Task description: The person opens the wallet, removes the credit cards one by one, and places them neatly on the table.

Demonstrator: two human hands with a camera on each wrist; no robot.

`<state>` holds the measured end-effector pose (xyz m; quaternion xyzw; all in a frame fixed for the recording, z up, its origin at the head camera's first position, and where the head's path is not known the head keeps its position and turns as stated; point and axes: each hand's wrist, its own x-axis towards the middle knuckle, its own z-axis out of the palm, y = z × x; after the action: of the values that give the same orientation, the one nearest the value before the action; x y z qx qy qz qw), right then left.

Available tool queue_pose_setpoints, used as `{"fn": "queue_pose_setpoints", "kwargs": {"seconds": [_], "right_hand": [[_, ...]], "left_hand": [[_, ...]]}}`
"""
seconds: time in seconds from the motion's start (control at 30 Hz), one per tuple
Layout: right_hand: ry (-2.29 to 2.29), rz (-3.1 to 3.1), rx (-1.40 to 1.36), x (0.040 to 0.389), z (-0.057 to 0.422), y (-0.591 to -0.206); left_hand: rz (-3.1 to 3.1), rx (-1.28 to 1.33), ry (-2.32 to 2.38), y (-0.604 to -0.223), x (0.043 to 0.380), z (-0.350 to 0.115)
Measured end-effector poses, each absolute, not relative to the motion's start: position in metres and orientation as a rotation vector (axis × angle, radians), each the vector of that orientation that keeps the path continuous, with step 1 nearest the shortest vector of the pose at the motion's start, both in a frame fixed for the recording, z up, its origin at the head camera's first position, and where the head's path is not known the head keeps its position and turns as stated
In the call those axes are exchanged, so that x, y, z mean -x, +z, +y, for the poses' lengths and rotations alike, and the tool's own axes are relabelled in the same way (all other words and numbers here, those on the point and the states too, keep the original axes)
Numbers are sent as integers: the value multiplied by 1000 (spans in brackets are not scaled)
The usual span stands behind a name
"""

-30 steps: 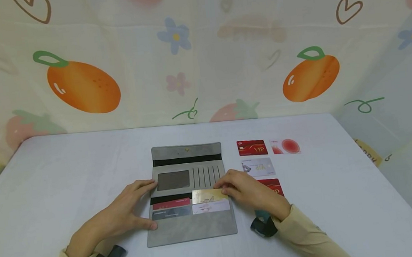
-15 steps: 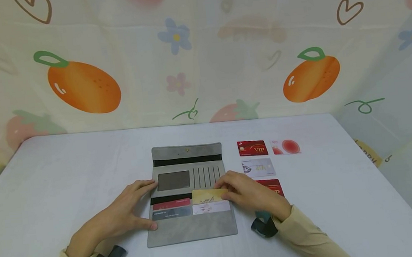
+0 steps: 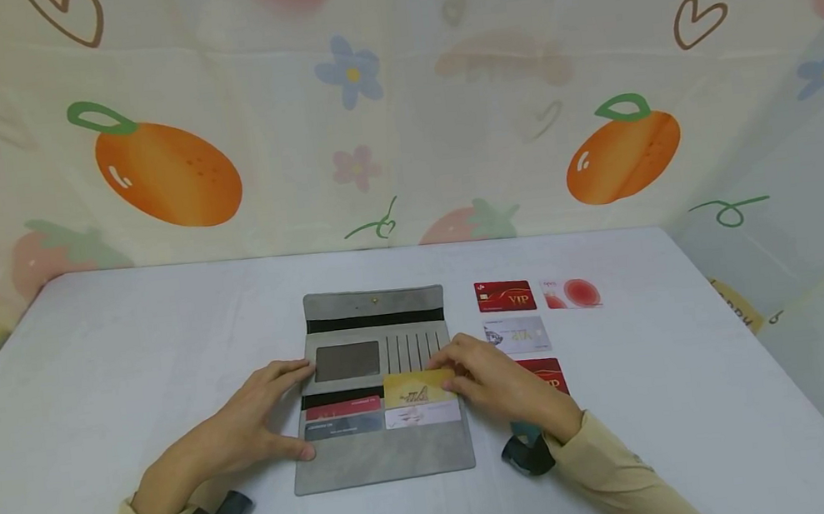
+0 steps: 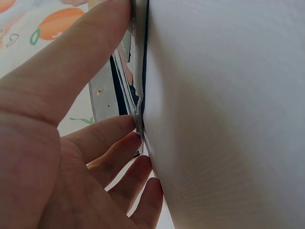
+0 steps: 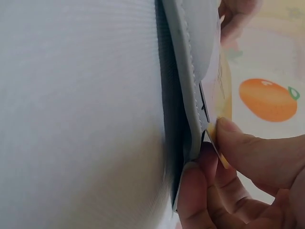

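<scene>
A grey wallet lies unfolded on the white table. My left hand rests at its left edge, thumb on the lower panel and fingers fairly straight along the side; in the left wrist view the fingertips touch that edge. With thumb and fingers, my right hand pinches the right edge of a gold card. The card's lower part is hidden behind a white card in the right-hand slots. A red card and a dark grey-blue card sit in the left-hand slots.
Right of the wallet lie a red VIP card, a white card with a red circle, a silver VIP card and another red card, partly covered by my right hand. A patterned cloth hangs behind the table.
The gold card has slid slightly away from me, showing more of its face above the white card. My right fingers shifted up with it. My left hand stays where it was.
</scene>
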<state>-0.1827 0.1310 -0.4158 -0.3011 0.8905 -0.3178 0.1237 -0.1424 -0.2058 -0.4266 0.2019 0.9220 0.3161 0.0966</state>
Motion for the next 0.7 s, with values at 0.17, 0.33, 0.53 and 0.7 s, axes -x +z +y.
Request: {"fn": "queue_pose_setpoints", "kwargs": {"seconds": [0.17, 0.33, 0.53, 0.7], "right_hand": [[-928, 2608, 873, 182, 130, -416], [-941, 2618, 856, 182, 129, -416], [-951, 2626, 851, 181, 129, -415], [-959, 2628, 845, 181, 129, -415]], "left_hand": [[2731, -607, 938, -427, 143, -206], [2730, -624, 944, -427, 142, -207], [2730, -625, 942, -426, 142, -206], [2726, -618, 944, -426, 142, -206]]}}
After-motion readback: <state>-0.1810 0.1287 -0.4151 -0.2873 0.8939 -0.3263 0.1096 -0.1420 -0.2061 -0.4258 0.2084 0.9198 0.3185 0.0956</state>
